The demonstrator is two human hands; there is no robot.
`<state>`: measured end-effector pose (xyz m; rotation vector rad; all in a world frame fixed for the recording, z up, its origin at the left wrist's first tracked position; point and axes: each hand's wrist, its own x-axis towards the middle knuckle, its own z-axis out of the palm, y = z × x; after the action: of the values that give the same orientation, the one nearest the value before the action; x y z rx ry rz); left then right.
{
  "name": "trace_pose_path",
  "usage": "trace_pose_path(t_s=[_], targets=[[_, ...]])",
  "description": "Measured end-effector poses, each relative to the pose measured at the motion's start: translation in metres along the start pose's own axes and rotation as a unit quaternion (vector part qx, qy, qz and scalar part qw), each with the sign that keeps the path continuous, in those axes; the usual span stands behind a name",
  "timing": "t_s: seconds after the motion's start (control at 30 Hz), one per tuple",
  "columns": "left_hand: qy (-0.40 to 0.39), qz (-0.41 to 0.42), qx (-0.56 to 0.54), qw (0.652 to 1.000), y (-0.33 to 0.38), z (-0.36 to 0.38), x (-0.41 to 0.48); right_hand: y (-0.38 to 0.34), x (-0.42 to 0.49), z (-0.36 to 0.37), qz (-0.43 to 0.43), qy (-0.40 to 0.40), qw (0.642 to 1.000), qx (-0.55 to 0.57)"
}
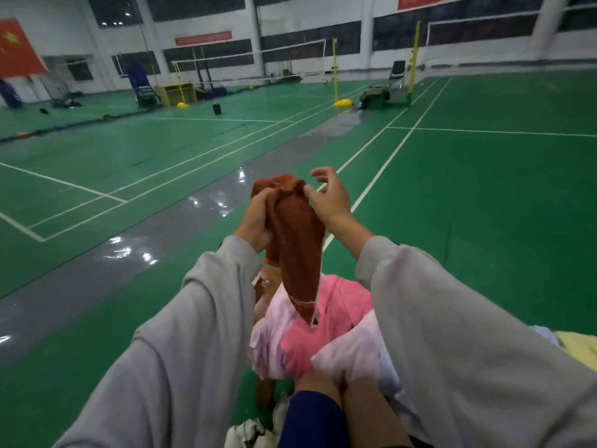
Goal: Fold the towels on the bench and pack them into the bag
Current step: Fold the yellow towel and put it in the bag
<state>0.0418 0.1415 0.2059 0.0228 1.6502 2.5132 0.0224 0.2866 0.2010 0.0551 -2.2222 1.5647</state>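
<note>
Head view: left hand [256,221] is fisted round the top of a rust-red towel [297,247], gripping the bunched cloth and holding it up in the air. Right hand [331,202] is beside it at the same height. Its thumb touches the towel's upper right edge, and the fingers are lifted off the cloth, loosely spread and holding nothing.

The towel hangs down in a twisted strip. Its lower tip, with a pale stitched hem, dangles over the pile below; can't tell if it touches. Both arms are in grey sleeves [200,318].

The pile sits on the surface [263,284], which is brown wood with only its far left corner bare. In the pile:
- a hot-pink towel [345,302] in the middle
- a pale lilac-pink towel [274,331] spilling over the left edge
- another pale pink cloth [352,354] at the near edge, against the person's bare knees [323,389]

A yellow towel [578,345] shows at the far right, mostly hidden by the right sleeve.

A white object [255,428] lies on the floor under the near edge; bag or shoe, can't tell.

Around all this is the green court floor [468,205] with white lines and a glossy grey strip [97,270]. Yellow net posts [415,56] and a red flag [16,46] are far behind.
</note>
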Motion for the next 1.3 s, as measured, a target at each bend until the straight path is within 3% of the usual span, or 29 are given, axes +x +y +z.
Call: trace_pose_path(t_s=[0.03,0.1,0.17,0.2,0.27,0.33,0.43,0.5,0.57,0.67,0.8,0.83,0.97,1.1,1.23,1.3], targets=[[-0.009,0.007,-0.021,1.000,0.007,0.008,-0.004,0.009,0.002,-0.012,0.105,0.014,0.994,0.008],[-0.049,0.019,-0.050,0.997,0.017,0.024,-0.012,0.027,-0.004,-0.036,0.324,-0.089,0.938,0.087],[-0.092,-0.005,-0.023,0.996,0.016,0.038,-0.016,0.039,-0.018,-0.058,0.406,-0.222,0.864,0.199],[-0.097,-0.026,0.018,0.995,0.012,0.043,-0.016,0.041,-0.024,-0.065,0.412,-0.236,0.843,0.254],[-0.081,-0.071,0.104,0.989,0.001,0.050,-0.015,0.036,-0.032,-0.078,0.380,-0.232,0.841,0.309],[-0.087,-0.082,0.133,0.984,-0.011,0.053,-0.011,0.032,-0.033,-0.090,0.326,-0.200,0.871,0.308],[-0.119,-0.049,0.081,0.988,-0.021,0.054,-0.005,0.032,-0.027,-0.117,0.265,-0.131,0.908,0.297],[-0.081,0.010,0.022,0.996,-0.026,0.058,0.003,0.030,-0.024,-0.132,0.215,-0.025,0.908,0.359],[-0.031,0.048,0.016,0.998,-0.039,0.066,0.012,0.032,-0.023,-0.139,0.202,0.017,0.902,0.381],[0.074,0.001,0.162,0.984,-0.066,0.079,0.020,0.049,-0.022,-0.134,0.267,0.023,0.924,0.272],[0.037,-0.085,0.385,0.918,-0.080,0.097,0.003,0.034,-0.017,-0.143,0.283,-0.034,0.921,0.265],[0.003,-0.083,0.382,0.920,-0.079,0.103,0.000,0.027,-0.015,-0.146,0.275,-0.043,0.926,0.255],[-0.192,-0.117,0.150,0.963,-0.085,0.126,-0.009,0.017,-0.012,-0.143,0.204,-0.048,0.955,0.209],[-0.115,-0.047,0.084,0.989,-0.102,0.120,0.009,0.017,-0.008,-0.148,0.205,0.015,0.947,0.246],[-0.063,-0.060,0.055,0.995,-0.104,0.099,0.026,0.022,-0.004,-0.172,0.231,-0.001,0.940,0.251],[0.063,-0.056,0.062,0.995,-0.101,0.087,0.036,0.026,0.000,-0.182,0.244,0.031,0.930,0.272]])
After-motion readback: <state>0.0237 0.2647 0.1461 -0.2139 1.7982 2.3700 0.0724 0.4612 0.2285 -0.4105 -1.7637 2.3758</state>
